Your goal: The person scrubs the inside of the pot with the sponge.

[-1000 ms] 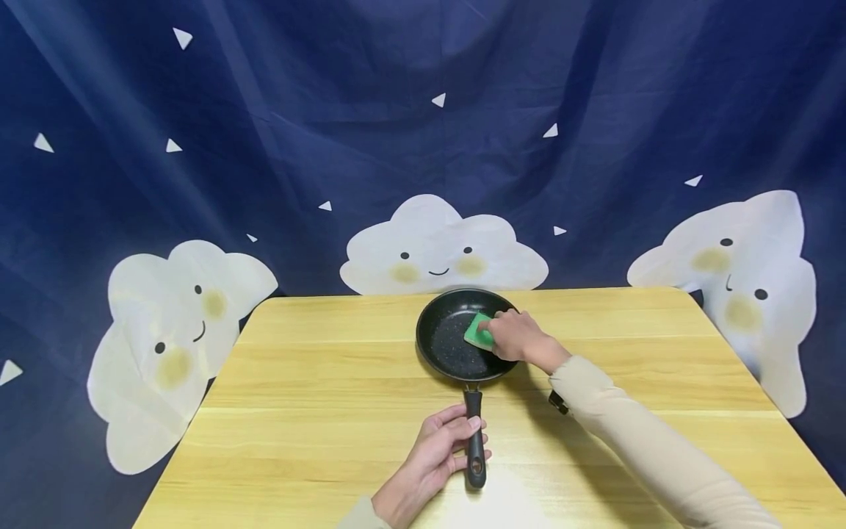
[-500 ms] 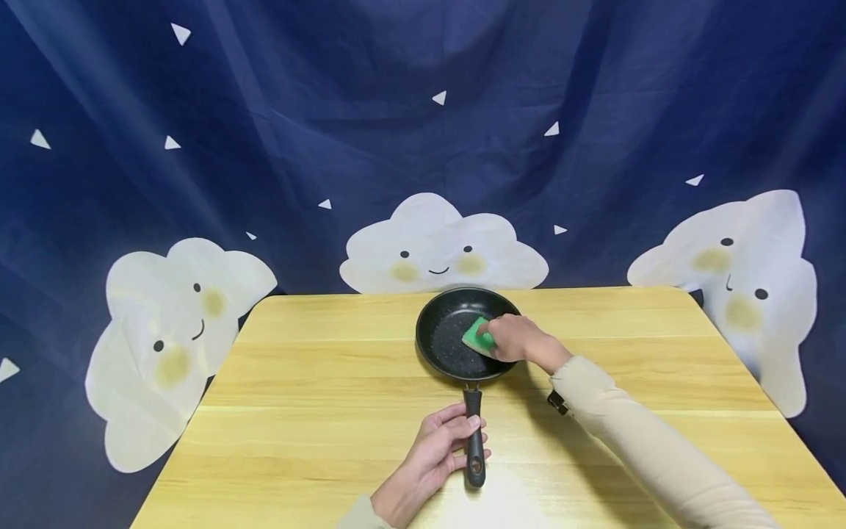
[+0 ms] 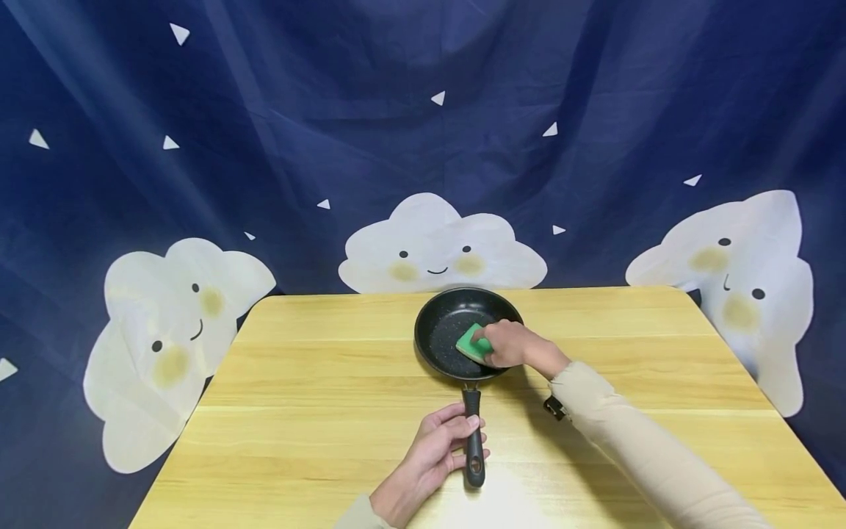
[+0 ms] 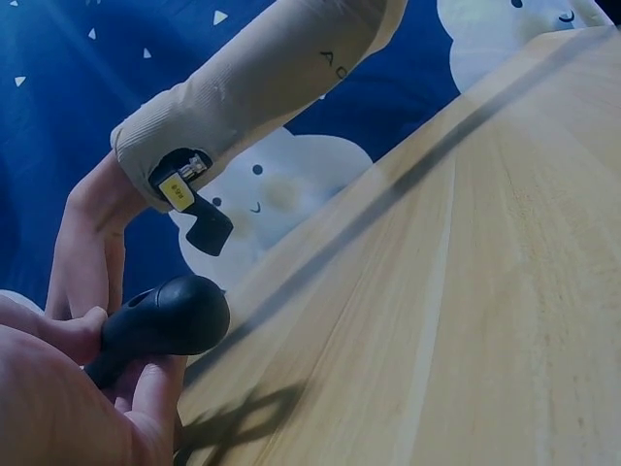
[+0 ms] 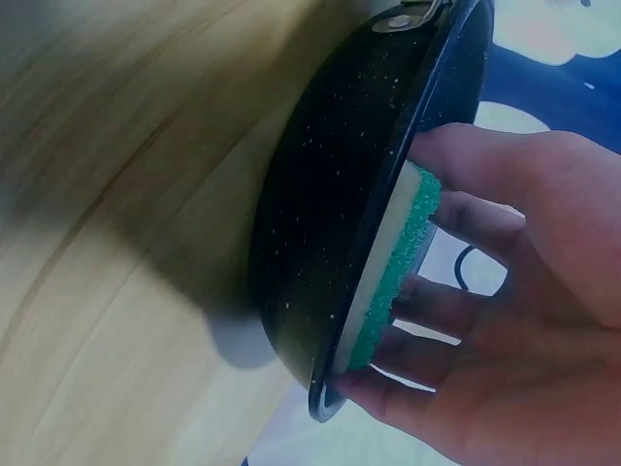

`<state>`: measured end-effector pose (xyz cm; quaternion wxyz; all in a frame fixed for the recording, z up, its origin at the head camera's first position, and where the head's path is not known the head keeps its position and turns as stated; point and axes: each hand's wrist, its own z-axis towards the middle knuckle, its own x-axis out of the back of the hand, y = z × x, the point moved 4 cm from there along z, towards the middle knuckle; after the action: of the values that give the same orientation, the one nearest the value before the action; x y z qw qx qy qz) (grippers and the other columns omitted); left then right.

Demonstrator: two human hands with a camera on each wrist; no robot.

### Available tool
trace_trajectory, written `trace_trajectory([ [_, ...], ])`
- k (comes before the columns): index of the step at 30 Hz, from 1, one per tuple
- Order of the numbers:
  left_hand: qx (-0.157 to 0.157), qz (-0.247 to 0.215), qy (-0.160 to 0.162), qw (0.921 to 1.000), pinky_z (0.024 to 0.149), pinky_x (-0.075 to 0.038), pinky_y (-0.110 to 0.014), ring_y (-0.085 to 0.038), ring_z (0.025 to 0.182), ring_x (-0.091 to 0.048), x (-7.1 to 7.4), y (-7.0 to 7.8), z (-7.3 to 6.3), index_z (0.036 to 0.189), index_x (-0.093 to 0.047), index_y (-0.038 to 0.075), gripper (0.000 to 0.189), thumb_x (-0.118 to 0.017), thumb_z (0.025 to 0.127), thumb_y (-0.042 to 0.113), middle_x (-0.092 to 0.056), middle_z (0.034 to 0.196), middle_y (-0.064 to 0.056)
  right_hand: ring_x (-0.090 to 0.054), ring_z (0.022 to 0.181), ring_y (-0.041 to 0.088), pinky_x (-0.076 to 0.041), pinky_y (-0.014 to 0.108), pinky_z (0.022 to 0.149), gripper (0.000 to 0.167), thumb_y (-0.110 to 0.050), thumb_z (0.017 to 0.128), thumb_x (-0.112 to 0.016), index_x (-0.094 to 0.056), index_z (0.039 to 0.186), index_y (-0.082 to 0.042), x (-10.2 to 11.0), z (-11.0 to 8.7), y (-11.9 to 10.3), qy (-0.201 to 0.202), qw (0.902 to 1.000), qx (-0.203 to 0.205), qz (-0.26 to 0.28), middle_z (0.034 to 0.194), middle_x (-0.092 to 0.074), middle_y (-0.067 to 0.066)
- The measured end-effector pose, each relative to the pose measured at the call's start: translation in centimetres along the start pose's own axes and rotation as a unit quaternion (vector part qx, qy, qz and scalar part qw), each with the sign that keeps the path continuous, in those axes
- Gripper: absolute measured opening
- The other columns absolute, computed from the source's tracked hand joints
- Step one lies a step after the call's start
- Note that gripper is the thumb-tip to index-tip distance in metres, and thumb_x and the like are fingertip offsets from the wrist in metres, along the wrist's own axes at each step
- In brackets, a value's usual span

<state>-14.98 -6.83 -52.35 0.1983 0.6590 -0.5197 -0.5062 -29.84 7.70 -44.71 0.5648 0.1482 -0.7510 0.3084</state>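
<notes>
A black speckled frying pan [image 3: 439, 334] stands on the wooden table, its handle [image 3: 474, 441] pointing toward me. My left hand [image 3: 432, 450] grips that handle, thumb on top and fingers underneath; the left wrist view shows the handle's rounded end [image 4: 184, 316] poking out of the grip. Inside the pan, my right hand [image 3: 512, 344] holds a sponge [image 3: 471, 342] with a green scouring top against the pan's floor. From the right wrist, the sponge [image 5: 388, 267] shows a pale layer beneath the green one, with fingers and thumb along its edges. The pan's wall [image 5: 320, 204] hides its underside.
The light wooden table [image 3: 317, 397] spreads to both sides of the pan. A dark blue curtain [image 3: 370, 95] with smiling white clouds hangs behind the far edge. A small black wrist device [image 3: 554, 408] sits on the right sleeve.
My right hand has slid the sponge a little toward me and to the left across the pan's floor. The left hand and the pan stay nearly where they were.
</notes>
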Motion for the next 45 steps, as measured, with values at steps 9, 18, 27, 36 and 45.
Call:
trace_trajectory([
  [9, 0.0, 0.001, -0.002, 1.0, 0.087, -0.06, -0.054, -0.023, 0.09, -0.066, 0.1, 0.1, 0.1, 0.136, -0.056, -0.004, 0.045, -0.071, 0.095, 0.009, -0.07, 0.108, -0.013, -0.062, 0.117, 0.042, -0.055, 0.054, 0.096, 0.039, -0.007, 0.089, -0.072, -0.07, 0.129, -0.006, -0.2, 0.0, -0.6, 0.0, 0.9999, -0.005, 0.014, 0.126, -0.068, 0.019],
  [18, 0.005, 0.003, -0.004, 1.0, 0.087, -0.06, -0.054, -0.023, 0.091, -0.066, 0.1, 0.1, 0.2, 0.136, -0.056, -0.003, 0.044, -0.071, 0.096, 0.009, -0.07, 0.108, -0.013, -0.055, 0.117, 0.044, -0.054, 0.055, 0.092, 0.038, -0.01, 0.09, -0.07, -0.07, 0.128, -0.006, -0.4, 0.0, -0.7, -0.002, 0.999, -0.012, 0.042, 0.123, -0.068, 0.02],
  [27, 0.007, 0.007, -0.006, 0.9999, 0.086, -0.06, -0.054, -0.024, 0.092, -0.067, 0.1, 0.1, 0.0, 0.136, -0.056, -0.004, 0.046, -0.072, 0.095, 0.009, -0.07, 0.112, -0.015, -0.055, 0.126, 0.042, -0.05, 0.053, 0.103, 0.038, -0.015, 0.092, -0.072, -0.069, 0.129, -0.005, -0.6, 0.2, -1.4, -0.011, 0.9976, -0.037, 0.058, 0.126, -0.068, 0.016],
  [36, 0.007, 0.007, -0.006, 0.9999, 0.086, -0.061, -0.053, -0.023, 0.091, -0.067, 0.0, 0.2, 0.1, 0.137, -0.056, -0.004, 0.046, -0.071, 0.096, 0.009, -0.07, 0.112, -0.016, -0.057, 0.126, 0.04, -0.051, 0.052, 0.103, 0.038, -0.013, 0.089, -0.074, -0.072, 0.127, -0.009, -0.8, 0.1, -2.1, 0.004, 0.9958, -0.047, 0.079, 0.132, -0.066, 0.017],
  [45, 0.007, 0.006, -0.009, 0.9999, 0.086, -0.061, -0.053, -0.024, 0.092, -0.068, 0.0, 0.3, 0.0, 0.139, -0.053, -0.005, 0.048, -0.071, 0.096, 0.009, -0.07, 0.114, -0.017, -0.062, 0.114, 0.031, -0.054, 0.046, 0.093, 0.039, -0.012, 0.086, -0.076, -0.073, 0.125, -0.012, -1.0, 0.7, -2.5, 0.005, 0.9937, -0.068, 0.089, 0.129, -0.068, 0.015],
])
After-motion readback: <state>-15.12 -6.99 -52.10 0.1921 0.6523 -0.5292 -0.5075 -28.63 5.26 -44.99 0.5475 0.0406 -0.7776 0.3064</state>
